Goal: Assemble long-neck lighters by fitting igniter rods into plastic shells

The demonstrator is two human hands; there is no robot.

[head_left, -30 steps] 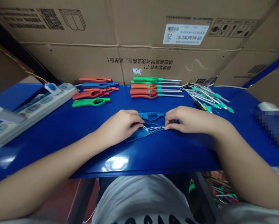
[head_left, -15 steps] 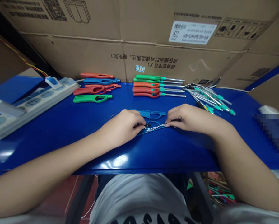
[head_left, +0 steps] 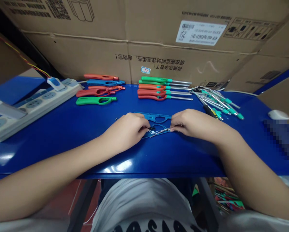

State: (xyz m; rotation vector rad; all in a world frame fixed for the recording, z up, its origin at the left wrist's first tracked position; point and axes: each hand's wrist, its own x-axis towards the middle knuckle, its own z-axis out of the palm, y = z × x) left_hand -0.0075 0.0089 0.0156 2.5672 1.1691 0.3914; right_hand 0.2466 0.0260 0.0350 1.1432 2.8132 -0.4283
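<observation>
My left hand [head_left: 133,129] is closed in a pinch on a small black part [head_left: 151,128] with white wires. Those white wires [head_left: 158,131] run right to a small metal end, which my right hand [head_left: 187,122] pinches between thumb and finger. Beneath them lies a blue handle half [head_left: 168,132], partly hidden by my left hand. Just behind it, a second blue handle half [head_left: 150,116] rests on the table with its loop toward my right hand.
Behind are lighter handles [head_left: 96,101], lighters with metal tubes [head_left: 154,92], a pile of metal tubes [head_left: 216,100] and a screwdriver [head_left: 209,111]. A power strip [head_left: 45,100] stands left, a cardboard box [head_left: 98,45] behind. A white object [head_left: 279,114] lies right.
Both hands have shifted very slightly left, bringing the black part and wires closer over the front blue handle half. Both pinches remain closed.
</observation>
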